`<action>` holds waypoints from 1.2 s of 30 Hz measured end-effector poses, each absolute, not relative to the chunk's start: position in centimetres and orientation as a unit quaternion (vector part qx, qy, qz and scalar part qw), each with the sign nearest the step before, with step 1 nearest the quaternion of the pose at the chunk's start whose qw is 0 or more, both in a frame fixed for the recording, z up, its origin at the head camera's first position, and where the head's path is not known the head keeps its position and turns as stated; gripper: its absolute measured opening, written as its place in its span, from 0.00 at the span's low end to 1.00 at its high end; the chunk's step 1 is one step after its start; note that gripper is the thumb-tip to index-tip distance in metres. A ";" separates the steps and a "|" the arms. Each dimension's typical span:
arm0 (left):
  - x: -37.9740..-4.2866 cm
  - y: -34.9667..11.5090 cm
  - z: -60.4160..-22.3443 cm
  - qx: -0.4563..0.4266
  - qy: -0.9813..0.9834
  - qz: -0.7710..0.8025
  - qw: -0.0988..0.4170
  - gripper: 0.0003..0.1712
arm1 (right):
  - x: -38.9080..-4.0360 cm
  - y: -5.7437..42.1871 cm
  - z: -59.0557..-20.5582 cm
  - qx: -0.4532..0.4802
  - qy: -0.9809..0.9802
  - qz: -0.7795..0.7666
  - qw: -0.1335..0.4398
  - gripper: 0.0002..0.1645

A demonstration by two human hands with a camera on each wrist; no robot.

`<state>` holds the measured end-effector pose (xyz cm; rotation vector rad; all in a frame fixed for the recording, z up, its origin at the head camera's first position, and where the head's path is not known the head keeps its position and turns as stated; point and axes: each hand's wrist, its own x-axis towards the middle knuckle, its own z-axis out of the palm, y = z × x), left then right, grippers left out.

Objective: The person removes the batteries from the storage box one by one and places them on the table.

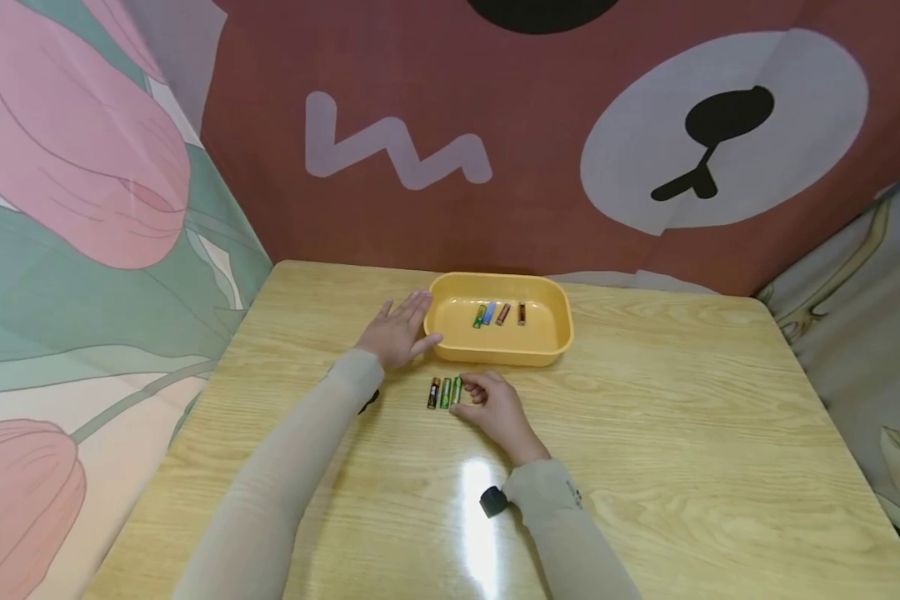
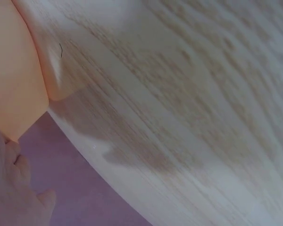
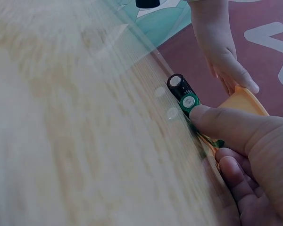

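Note:
Three batteries lie side by side on the table in front of the yellow tray: a black one with a copper end, a green one and another green battery on the right. My right hand pinches that rightmost green battery end to end, thumb at its near end. The right wrist view shows the thumb over it, with the black battery beyond. My left hand rests against the tray's left side, fingers straight, thumb at the near left corner.
Inside the tray lie several batteries: a green one, a blue one and two reddish-brown ones. The wooden table ends at a wall hung with printed cloth behind the tray. A black wrist camera sits on the right sleeve.

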<state>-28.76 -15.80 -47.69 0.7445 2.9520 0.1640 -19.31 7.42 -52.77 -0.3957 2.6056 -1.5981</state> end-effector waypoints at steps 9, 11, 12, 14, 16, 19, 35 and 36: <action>-28.5 -15.5 -47.0 0.237 0.968 0.048 0.069 0.52 | -19.2 7.4 -52.9 -0.127 0.850 -0.510 0.034 0.33; -28.4 -15.5 -46.9 0.236 0.968 0.046 0.068 0.52 | -19.2 7.4 -53.0 -0.130 0.852 -0.506 0.031 0.33; -28.4 -15.5 -47.0 0.236 0.968 0.045 0.067 0.52 | -19.2 7.4 -53.0 -0.133 0.852 -0.505 0.030 0.32; -28.4 -15.6 -47.0 0.234 0.969 0.044 0.067 0.52 | -19.3 7.3 -53.0 -0.136 0.853 -0.503 0.030 0.33; -28.5 -15.7 -47.1 0.231 0.970 0.045 0.067 0.52 | -19.3 7.3 -52.9 -0.142 0.853 -0.502 0.029 0.33; -28.6 -15.8 -47.1 0.228 0.970 0.048 0.069 0.51 | -19.4 7.2 -52.8 -0.145 0.853 -0.500 0.029 0.33; -28.6 -15.5 -46.8 0.233 0.969 0.051 0.069 0.51 | -19.1 7.8 -52.7 -0.132 0.835 -0.534 0.031 0.33; -28.6 -15.5 -46.8 0.233 0.969 0.051 0.069 0.51 | -19.1 7.8 -52.7 -0.129 0.831 -0.539 0.032 0.32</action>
